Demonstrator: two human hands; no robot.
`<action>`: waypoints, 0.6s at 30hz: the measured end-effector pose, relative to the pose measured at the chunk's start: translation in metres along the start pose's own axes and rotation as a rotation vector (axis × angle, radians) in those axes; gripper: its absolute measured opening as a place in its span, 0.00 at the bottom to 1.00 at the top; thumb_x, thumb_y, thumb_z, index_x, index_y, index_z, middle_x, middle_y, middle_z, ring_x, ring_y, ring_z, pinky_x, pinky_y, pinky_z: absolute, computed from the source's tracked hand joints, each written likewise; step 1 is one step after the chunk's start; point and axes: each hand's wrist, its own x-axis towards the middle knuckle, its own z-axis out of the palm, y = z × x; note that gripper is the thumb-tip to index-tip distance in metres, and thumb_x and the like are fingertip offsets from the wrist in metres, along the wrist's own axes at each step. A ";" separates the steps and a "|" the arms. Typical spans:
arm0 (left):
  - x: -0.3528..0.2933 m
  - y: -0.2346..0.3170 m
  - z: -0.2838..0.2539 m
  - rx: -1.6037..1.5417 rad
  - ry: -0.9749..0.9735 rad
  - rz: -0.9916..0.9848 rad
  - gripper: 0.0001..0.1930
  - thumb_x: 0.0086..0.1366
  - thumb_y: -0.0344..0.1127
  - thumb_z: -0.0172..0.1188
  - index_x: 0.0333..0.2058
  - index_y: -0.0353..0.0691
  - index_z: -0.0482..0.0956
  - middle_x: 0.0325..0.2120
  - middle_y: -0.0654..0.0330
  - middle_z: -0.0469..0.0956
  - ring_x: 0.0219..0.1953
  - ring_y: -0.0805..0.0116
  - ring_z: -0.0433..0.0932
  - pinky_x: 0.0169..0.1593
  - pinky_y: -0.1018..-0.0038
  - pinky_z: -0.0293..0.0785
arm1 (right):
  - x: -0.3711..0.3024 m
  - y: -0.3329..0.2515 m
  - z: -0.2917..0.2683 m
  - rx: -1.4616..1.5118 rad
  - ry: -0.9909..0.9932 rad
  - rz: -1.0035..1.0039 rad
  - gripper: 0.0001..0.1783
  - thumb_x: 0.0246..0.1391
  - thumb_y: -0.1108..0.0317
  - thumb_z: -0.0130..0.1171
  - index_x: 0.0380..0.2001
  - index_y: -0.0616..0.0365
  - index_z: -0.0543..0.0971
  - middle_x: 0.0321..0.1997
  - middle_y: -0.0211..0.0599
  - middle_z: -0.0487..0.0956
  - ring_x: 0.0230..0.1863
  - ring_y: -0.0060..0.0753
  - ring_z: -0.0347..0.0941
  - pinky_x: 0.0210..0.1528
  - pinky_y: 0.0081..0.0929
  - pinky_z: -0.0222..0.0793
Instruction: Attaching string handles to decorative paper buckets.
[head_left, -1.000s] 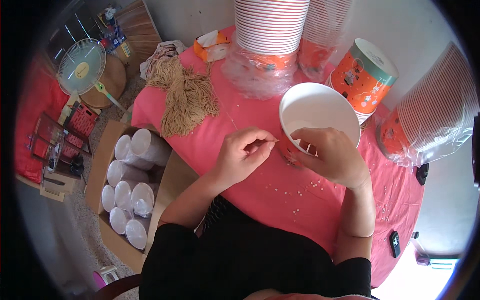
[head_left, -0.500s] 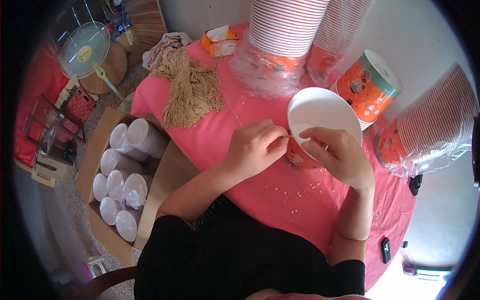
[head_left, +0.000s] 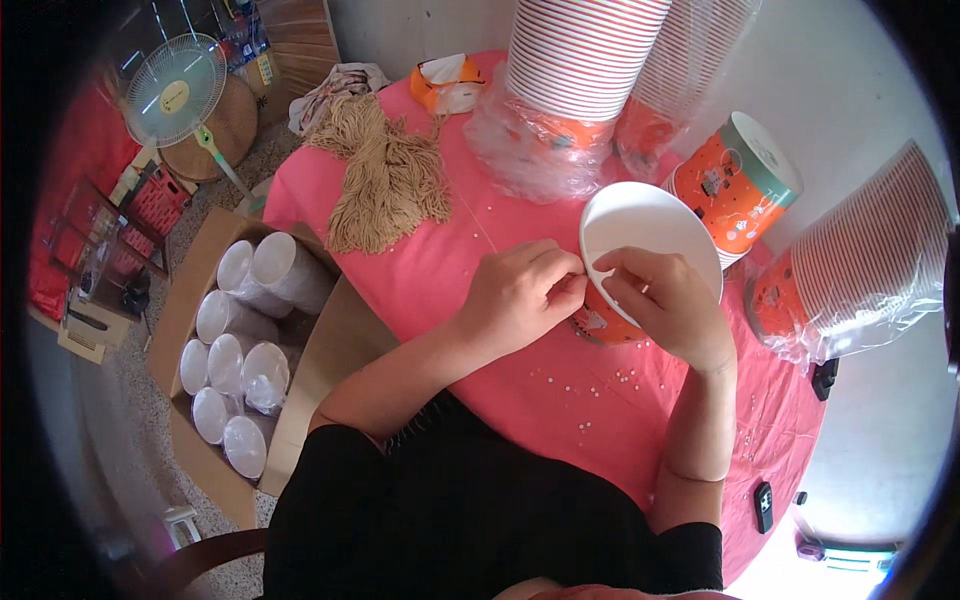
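A large paper bucket (head_left: pixel 655 225), orange outside and white inside, stands tilted on the pink-covered table in front of me. My left hand (head_left: pixel 530 298) is at the left side of its rim, thumb and forefinger pinched together; whatever they hold is too small to make out. Over the near part of the rim curls my right hand (head_left: pixel 672 308), its fingertips inside the bucket mouth close to the left fingertips. What lies between the right fingers is hidden. A bundle of tan cords (head_left: pixel 385 185) lies on the table to the left of the bucket.
Tall plastic-wrapped bucket stacks (head_left: pixel 590 60) stand behind, with an upturned orange stack (head_left: pixel 725 185) and a leaning wrapped stack (head_left: pixel 860 260) at right. Small white discs (head_left: pixel 585 425) dot the pink table (head_left: pixel 540 380). A carton (head_left: pixel 190 440) of wrapped cups sits left; a black remote (head_left: pixel 764 507) lies right.
Both hands stay at the bucket rim. The right fingertips have dipped slightly further left against the inner rim, and the left pinch has closed up to the rim. The view has shifted a little.
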 end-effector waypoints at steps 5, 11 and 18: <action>-0.002 -0.001 0.003 -0.066 0.011 -0.026 0.06 0.52 0.27 0.65 0.26 0.40 0.76 0.19 0.60 0.74 0.22 0.59 0.77 0.23 0.65 0.73 | 0.007 0.006 0.008 -0.112 0.053 -0.079 0.08 0.52 0.71 0.59 0.35 0.58 0.82 0.28 0.46 0.81 0.29 0.48 0.79 0.34 0.38 0.72; -0.005 -0.002 0.002 -0.042 0.015 -0.005 0.06 0.54 0.29 0.67 0.28 0.40 0.77 0.20 0.59 0.74 0.22 0.59 0.77 0.23 0.66 0.72 | 0.009 0.009 0.013 -0.050 0.070 -0.110 0.05 0.50 0.78 0.60 0.32 0.63 0.81 0.24 0.37 0.82 0.24 0.23 0.76 0.27 0.22 0.68; -0.004 0.000 0.000 -0.138 -0.003 -0.066 0.08 0.53 0.30 0.69 0.30 0.40 0.78 0.23 0.59 0.77 0.25 0.60 0.79 0.26 0.67 0.74 | 0.009 0.015 0.014 -0.074 0.069 -0.099 0.02 0.50 0.78 0.58 0.29 0.63 0.79 0.23 0.35 0.80 0.24 0.22 0.74 0.27 0.22 0.68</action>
